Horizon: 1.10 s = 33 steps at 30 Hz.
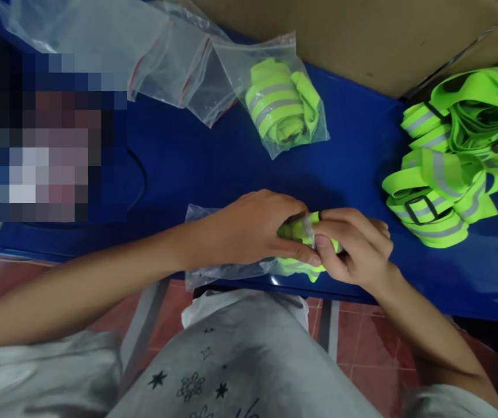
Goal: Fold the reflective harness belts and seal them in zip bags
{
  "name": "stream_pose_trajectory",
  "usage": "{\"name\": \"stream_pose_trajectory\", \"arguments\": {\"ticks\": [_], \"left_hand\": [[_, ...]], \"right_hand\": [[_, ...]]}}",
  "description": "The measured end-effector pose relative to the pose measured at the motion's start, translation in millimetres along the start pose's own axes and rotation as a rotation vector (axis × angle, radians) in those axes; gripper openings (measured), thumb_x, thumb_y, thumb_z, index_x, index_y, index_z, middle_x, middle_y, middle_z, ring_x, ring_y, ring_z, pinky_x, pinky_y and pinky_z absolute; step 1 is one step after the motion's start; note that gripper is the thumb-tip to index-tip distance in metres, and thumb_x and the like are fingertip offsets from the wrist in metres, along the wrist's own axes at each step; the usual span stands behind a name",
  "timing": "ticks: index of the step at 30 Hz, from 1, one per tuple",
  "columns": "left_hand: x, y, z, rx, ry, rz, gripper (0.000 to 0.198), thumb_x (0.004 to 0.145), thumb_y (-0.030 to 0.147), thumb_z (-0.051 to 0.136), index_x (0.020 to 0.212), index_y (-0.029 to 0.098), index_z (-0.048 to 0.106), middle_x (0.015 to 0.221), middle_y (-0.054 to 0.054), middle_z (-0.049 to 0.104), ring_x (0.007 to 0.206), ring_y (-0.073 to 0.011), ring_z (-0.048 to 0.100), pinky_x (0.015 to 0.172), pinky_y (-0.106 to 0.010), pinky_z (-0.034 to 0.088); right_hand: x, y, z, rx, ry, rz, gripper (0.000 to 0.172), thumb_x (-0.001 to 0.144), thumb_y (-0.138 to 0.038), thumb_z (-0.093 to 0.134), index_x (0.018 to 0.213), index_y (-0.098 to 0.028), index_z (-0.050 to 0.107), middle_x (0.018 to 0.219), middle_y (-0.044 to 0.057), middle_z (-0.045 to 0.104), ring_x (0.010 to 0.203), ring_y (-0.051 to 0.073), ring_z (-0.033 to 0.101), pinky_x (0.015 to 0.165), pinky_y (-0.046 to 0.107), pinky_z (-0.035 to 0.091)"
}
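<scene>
Your left hand (pixel 270 223) curled half-closed round the neon strap (pixel 294 232); your right hand (pixel 359 247), thumb toward fingers, pinched the clear bag (pixel 231 274)!

The desk (pixel 353 157) is blue. The straps (pixel 444 174) at right are bright yellow-green with grey stripes, and one buckle (pixel 411 213) is black. The far bags (pixel 161 72) are clear, with red lines. The near shirt (pixel 270 354) is grey with dark stars. The floor (pixel 375 342) is reddish.
</scene>
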<state>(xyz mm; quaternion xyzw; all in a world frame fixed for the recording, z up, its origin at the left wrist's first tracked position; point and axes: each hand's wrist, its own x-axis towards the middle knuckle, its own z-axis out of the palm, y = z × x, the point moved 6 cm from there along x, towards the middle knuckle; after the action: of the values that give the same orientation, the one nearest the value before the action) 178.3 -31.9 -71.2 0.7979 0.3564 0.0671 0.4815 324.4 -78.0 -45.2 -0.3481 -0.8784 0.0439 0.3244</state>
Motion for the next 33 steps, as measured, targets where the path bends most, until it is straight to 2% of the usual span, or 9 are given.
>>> {"name": "stream_pose_trajectory", "arguments": {"ticks": [3, 6, 9, 12, 15, 18, 22, 27, 33], "left_hand": [[-2.0, 2.4, 0.5, 0.007, 0.043, -0.011, 0.054, 0.082, 0.070, 0.077, 0.096, 0.019, 0.070, 0.086, 0.001, 0.071, 0.075, -0.0163, 0.065, 0.065, -0.029, 0.037], [-5.6, 5.8, 7.2, 0.001, 0.064, 0.027, 0.058, 0.085, 0.062, 0.079, 0.125, 0.022, 0.066, 0.113, -0.003, 0.076, 0.099, -0.0213, 0.073, 0.078, -0.031, 0.051], [-10.3, 11.2, 16.2, 0.096, 0.091, 0.117, 0.094, 0.081, 0.069, 0.079, 0.153, 0.020, 0.045, 0.143, -0.013, 0.066, 0.127, -0.0283, 0.067, 0.099, -0.040, 0.055], [-16.4, 16.8, 13.8, 0.307, 0.219, 0.137, 0.117, 0.078, 0.072, 0.081, 0.164, 0.013, 0.028, 0.149, -0.022, 0.059, 0.132, -0.0373, 0.062, 0.108, -0.051, 0.051], [-24.9, 27.6, 5.6, 0.508, 0.335, 0.170, 0.094, 0.089, 0.056, 0.077, 0.163, 0.016, 0.034, 0.146, -0.021, 0.060, 0.131, -0.0401, 0.062, 0.108, -0.054, 0.049], [-31.0, 36.2, 6.1, 0.613, 0.336, 0.241, 0.072, 0.098, 0.041, 0.068, 0.160, 0.017, 0.040, 0.152, -0.019, 0.056, 0.138, -0.0384, 0.058, 0.112, -0.051, 0.048], [-28.7, 30.7, 7.6, 0.648, 0.347, 0.219, 0.072, 0.098, 0.028, 0.063, 0.163, 0.017, 0.033, 0.168, -0.019, 0.041, 0.152, -0.0380, 0.047, 0.120, -0.053, 0.044], [-18.5, 16.3, -3.3, 0.624, 0.395, 0.167, 0.071, 0.101, 0.038, 0.058, 0.165, 0.022, 0.031, 0.164, -0.016, 0.046, 0.150, -0.0382, 0.049, 0.120, -0.055, 0.043], [-11.4, 16.3, 1.0, 0.642, 0.359, 0.193, 0.075, 0.098, 0.039, 0.063, 0.164, 0.021, 0.032, 0.159, -0.018, 0.050, 0.147, -0.0402, 0.051, 0.118, -0.056, 0.045]], "right_hand": [[1.1, 5.4, -0.8, 0.048, 0.045, 0.212, 0.018, 0.094, -0.023, 0.066, 0.112, -0.025, 0.063, 0.091, 0.000, 0.075, 0.073, 0.015, 0.072, 0.057, 0.029, 0.054], [-2.3, 13.4, -3.6, 0.063, 0.089, 0.426, 0.029, 0.092, -0.030, 0.073, 0.118, -0.029, 0.060, 0.094, 0.001, 0.075, 0.077, 0.019, 0.074, 0.061, 0.033, 0.058], [-5.0, 22.6, -2.4, 0.189, 0.094, 0.558, 0.026, 0.090, -0.031, 0.076, 0.110, -0.029, 0.060, 0.090, -0.001, 0.073, 0.079, 0.019, 0.073, 0.065, 0.033, 0.059], [-2.9, 31.2, -1.0, 0.256, 0.114, 0.576, 0.021, 0.092, -0.031, 0.074, 0.103, -0.025, 0.058, 0.087, -0.001, 0.069, 0.076, 0.016, 0.070, 0.065, 0.030, 0.058], [0.8, 39.4, 0.8, 0.235, 0.128, 0.568, 0.016, 0.098, -0.032, 0.069, 0.100, -0.025, 0.056, 0.084, -0.001, 0.066, 0.073, 0.014, 0.067, 0.064, 0.029, 0.057], [3.1, 44.8, -0.2, 0.207, 0.172, 0.577, 0.014, 0.100, -0.031, 0.068, 0.096, -0.025, 0.056, 0.082, -0.001, 0.063, 0.072, 0.013, 0.065, 0.064, 0.028, 0.056], [5.3, 43.4, -2.8, 0.231, 0.136, 0.610, 0.013, 0.105, -0.036, 0.060, 0.098, -0.025, 0.062, 0.085, 0.001, 0.065, 0.076, 0.015, 0.066, 0.067, 0.030, 0.057], [4.9, 35.2, -4.3, 0.340, -0.011, 0.539, 0.040, 0.096, -0.045, 0.072, 0.132, -0.029, 0.063, 0.120, 0.007, 0.070, 0.098, 0.024, 0.070, 0.078, 0.038, 0.063], [-5.2, 38.0, 10.1, 0.429, -0.061, 0.568, 0.045, 0.094, -0.040, 0.076, 0.134, -0.029, 0.057, 0.122, 0.006, 0.070, 0.099, 0.023, 0.072, 0.079, 0.039, 0.065]]}}
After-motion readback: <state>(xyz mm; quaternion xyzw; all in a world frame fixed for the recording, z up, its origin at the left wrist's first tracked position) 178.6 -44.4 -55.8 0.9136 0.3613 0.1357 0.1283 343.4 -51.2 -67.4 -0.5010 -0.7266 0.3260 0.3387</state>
